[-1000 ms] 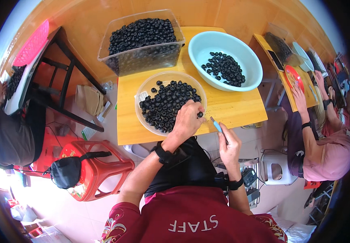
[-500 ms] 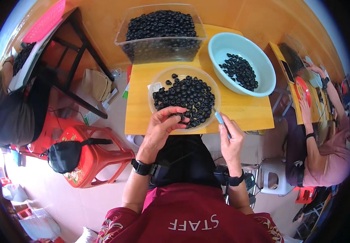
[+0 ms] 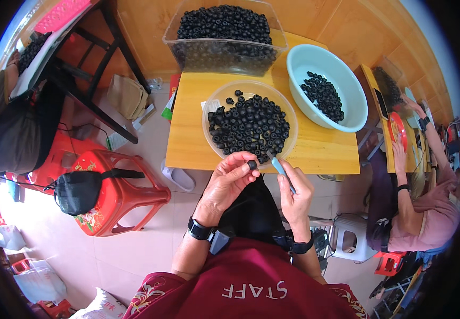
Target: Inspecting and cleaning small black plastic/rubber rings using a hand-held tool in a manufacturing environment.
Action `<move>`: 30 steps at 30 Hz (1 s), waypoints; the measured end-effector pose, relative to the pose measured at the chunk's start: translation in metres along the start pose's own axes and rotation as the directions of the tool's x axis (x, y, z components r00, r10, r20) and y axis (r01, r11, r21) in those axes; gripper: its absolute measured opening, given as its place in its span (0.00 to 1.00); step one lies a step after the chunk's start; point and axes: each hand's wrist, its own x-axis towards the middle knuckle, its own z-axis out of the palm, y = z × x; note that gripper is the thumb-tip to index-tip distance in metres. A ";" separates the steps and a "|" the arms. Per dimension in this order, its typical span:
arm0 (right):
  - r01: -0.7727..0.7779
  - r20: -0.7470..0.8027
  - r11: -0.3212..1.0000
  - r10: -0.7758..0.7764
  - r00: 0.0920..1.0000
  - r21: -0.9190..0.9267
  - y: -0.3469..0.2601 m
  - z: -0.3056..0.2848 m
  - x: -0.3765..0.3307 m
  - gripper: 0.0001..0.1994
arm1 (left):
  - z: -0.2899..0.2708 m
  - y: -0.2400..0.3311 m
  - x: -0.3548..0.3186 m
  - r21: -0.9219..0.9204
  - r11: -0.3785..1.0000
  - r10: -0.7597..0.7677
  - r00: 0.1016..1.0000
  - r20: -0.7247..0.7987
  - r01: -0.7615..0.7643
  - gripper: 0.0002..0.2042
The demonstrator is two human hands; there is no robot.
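Observation:
My left hand (image 3: 229,178) pinches one small round black piece (image 3: 252,165) between thumb and fingertips, close to the near rim of a round clear tub (image 3: 212,146). In my right hand (image 3: 297,194) is a small blue-handled tool (image 3: 279,166). Its thin metal tip points up and left toward the tub, a little apart from the pinched piece. Many black ring-like pieces (image 3: 251,119), most showing a hole, fill the tub. A light blue basin (image 3: 299,64) at the far right of the table holds a smaller heap of black pieces (image 3: 323,95).
A clear rectangular bin (image 3: 224,61), heaped with black pieces, stands at the back of the yellow wooden table (image 3: 325,151). Left of me is a red stool (image 3: 129,186) with a black bag (image 3: 78,191) on it. Another person (image 3: 421,207) works at a table on the right.
My left hand has drawn back from the pieces in the tub and now holds one near the rim. My right hand has come nearer to it with the tool. The view has shifted slightly.

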 end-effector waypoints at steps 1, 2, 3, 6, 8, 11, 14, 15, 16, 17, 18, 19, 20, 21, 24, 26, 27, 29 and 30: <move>0.000 0.002 1.000 0.000 1.000 -0.004 -0.001 -0.001 -0.001 0.14 | 0.000 0.000 -0.001 -0.005 1.000 -0.005 1.000 0.000 0.005 0.10; 0.009 0.003 1.000 -0.009 1.000 0.003 -0.002 -0.001 -0.001 0.15 | 0.000 -0.001 -0.001 -0.021 1.000 -0.005 1.000 -0.005 0.005 0.11; 0.017 0.004 1.000 -0.017 1.000 0.010 -0.003 -0.001 -0.002 0.15 | -0.001 -0.001 -0.002 -0.037 0.999 -0.005 1.000 -0.013 0.005 0.11; 0.053 0.013 0.998 -0.053 0.998 0.017 -0.006 -0.002 -0.001 0.15 | -0.002 -0.002 -0.003 -0.090 0.996 -0.022 1.000 0.001 0.022 0.12; 0.049 0.029 0.999 -0.050 0.998 0.011 -0.008 -0.004 0.000 0.15 | -0.003 -0.003 -0.002 -0.115 0.993 -0.034 0.999 0.007 0.034 0.12; 0.053 0.062 0.999 -0.053 0.997 0.002 -0.012 -0.008 0.001 0.16 | -0.004 -0.004 -0.001 -0.150 0.987 -0.047 0.998 0.033 0.051 0.11; 0.106 0.110 0.994 -0.104 0.989 -0.014 -0.015 -0.011 0.001 0.16 | -0.003 -0.004 -0.002 -0.152 0.987 -0.053 0.998 0.033 0.058 0.10; 0.143 0.146 0.989 -0.138 0.980 -0.025 -0.016 -0.011 0.001 0.17 | -0.003 -0.004 -0.002 -0.144 0.988 -0.055 0.998 0.017 0.057 0.09; 0.187 0.144 0.982 -0.180 0.973 -0.034 -0.017 -0.012 0.001 0.17 | -0.003 -0.004 -0.002 -0.144 0.988 -0.055 0.998 0.016 0.057 0.09; 0.186 0.145 0.982 -0.180 0.973 -0.034 -0.017 -0.012 0.002 0.17 | -0.003 -0.004 -0.002 -0.151 0.987 -0.053 0.998 0.034 0.058 0.09; 0.197 0.169 0.979 -0.186 0.968 -0.051 -0.018 -0.014 0.001 0.17 | -0.003 -0.004 -0.002 -0.158 0.986 -0.051 0.997 0.052 0.058 0.09; 0.205 0.193 0.977 -0.189 0.963 -0.065 -0.018 -0.015 0.002 0.17 | -0.003 -0.004 -0.002 -0.158 0.986 -0.051 0.997 0.052 0.059 0.09; 0.208 0.194 0.976 -0.192 0.962 -0.068 -0.018 -0.016 0.002 0.17 | -0.003 -0.004 -0.002 -0.162 0.985 -0.057 0.997 0.057 0.066 0.09; 0.216 0.197 0.974 -0.198 0.960 -0.073 -0.018 -0.018 0.002 0.16 | -0.002 -0.004 -0.002 -0.170 0.983 -0.062 0.995 0.074 0.074 0.09; 0.199 0.141 0.977 -0.188 0.972 -0.070 -0.016 -0.020 0.004 0.16 | 0.000 -0.004 -0.003 -0.278 0.955 -0.080 0.991 0.107 0.107 0.09; 0.113 0.082 0.991 -0.107 0.991 -0.077 -0.016 -0.023 0.005 0.15 | 0.002 -0.004 -0.004 -0.330 0.936 -0.095 0.991 0.096 0.122 0.09; 0.113 0.084 0.991 -0.106 0.991 -0.076 -0.016 -0.023 0.005 0.15 | 0.003 -0.003 -0.004 -0.399 0.906 -0.113 0.989 0.095 0.142 0.09; 0.085 0.047 0.995 -0.083 0.995 -0.044 -0.015 -0.023 0.006 0.15 | 0.005 -0.002 -0.005 -0.395 0.908 -0.113 0.990 0.089 0.139 0.09; 0.098 0.046 0.993 -0.096 0.994 -0.058 -0.015 -0.023 0.006 0.15 | 0.006 -0.001 -0.005 -0.414 0.898 -0.119 0.988 0.100 0.150 0.09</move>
